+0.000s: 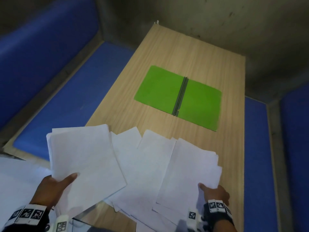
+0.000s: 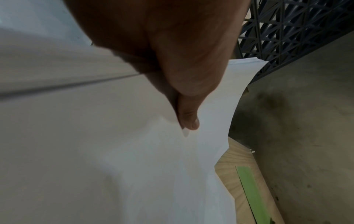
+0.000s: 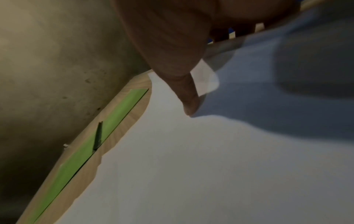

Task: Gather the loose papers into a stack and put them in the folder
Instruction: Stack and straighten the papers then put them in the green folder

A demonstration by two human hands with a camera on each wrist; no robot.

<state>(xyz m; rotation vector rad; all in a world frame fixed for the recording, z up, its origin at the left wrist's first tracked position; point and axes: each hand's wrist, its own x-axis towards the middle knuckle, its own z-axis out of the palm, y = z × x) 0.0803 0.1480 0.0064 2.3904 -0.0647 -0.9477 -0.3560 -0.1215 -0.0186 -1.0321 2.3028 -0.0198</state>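
Note:
White papers lie fanned across the near end of the wooden table [image 1: 197, 52]. My left hand [image 1: 55, 183] grips a bundle of sheets [image 1: 83, 153] at the left, thumb on top, lifted past the table's left edge; the left wrist view shows the thumb [image 2: 188, 119] pressed on that paper [image 2: 134, 166]. My right hand [image 1: 214, 191] grips another bundle [image 1: 192, 168] at the right, thumb on top, as the thumb [image 3: 189, 104] shows on paper [image 3: 210, 166]. More loose sheets [image 1: 142, 161] lie between them. The green folder [image 1: 178, 96] lies open and flat farther back, also seen as the folder [image 3: 107, 125] edge-on.
Blue padded benches [image 1: 66, 101] run along the table's left and right [image 1: 257, 156] sides. A grey concrete wall [image 1: 217, 22] closes the far end. Bare tabletop lies between the papers and the folder. A dark lattice crate [image 2: 287, 34] shows in the left wrist view.

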